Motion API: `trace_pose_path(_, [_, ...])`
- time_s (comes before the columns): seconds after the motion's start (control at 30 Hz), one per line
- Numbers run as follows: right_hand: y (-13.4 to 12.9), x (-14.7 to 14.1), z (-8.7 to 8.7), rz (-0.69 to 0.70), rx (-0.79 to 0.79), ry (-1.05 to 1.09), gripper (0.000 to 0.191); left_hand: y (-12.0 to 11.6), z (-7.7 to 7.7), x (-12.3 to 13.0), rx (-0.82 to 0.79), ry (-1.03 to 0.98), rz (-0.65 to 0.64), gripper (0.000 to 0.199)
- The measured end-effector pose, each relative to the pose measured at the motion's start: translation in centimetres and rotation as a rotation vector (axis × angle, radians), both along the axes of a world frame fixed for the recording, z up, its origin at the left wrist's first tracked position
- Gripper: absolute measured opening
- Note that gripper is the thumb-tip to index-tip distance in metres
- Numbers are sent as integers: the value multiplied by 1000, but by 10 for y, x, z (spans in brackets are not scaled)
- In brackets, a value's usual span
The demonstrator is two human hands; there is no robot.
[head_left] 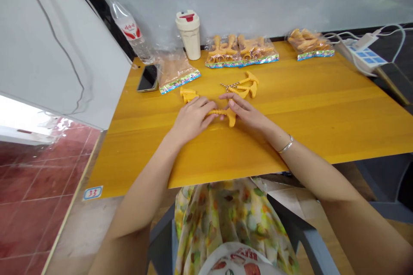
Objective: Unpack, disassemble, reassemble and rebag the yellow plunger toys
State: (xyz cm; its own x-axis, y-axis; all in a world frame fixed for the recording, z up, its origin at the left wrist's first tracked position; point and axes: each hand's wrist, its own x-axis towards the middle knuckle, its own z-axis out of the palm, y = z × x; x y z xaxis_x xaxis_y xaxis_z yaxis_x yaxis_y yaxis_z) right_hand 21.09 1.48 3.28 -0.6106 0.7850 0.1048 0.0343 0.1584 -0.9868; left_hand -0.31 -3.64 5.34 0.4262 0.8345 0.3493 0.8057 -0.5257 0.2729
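Head: bag [174, 71], cup [192, 42] beyond left hand [194, 116]

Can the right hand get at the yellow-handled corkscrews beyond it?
Likely yes: the yellow-handled corkscrews lie just past the right hand, with nothing visible blocking the way.

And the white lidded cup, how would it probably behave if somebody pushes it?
The lidded cup may tip if pushed near the top, since it stands tall and narrows toward its base. On its side it might roll, as its body looks roughly round. Weight is hard to judge: the opaque walls hide any contents.
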Motion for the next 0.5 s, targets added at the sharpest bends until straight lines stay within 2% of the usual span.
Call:
trace_pose_path(0.1, [0, -4, -2, 8, -360, 186, 60, 3, -7, 3, 116, 34, 45, 35])
trace_pose_path(0.17, [1, -5, -3, 22, -465, 220, 57, 3, -10, 3, 151, 53, 57, 35])
trace_pose_path(0.2, [1, -5, -2, 32, -463, 213, 54, 3, -10, 3, 154, 75, 61, 33])
trace_pose_path(0.3, [-2, -4, -2, 62, -250, 123, 47, 2, -6, 1, 116, 174, 98, 23])
trace_pose_path(0.4, [-3, -2, -6, 62, 92, -6, 39, 1, 0, 0, 32, 242, 151, 16])
trace_pose_path(0.5, [-1, 0, -11, 30, 439, -122, 25, 2, 2, -1, -73, 219, 202, 16])
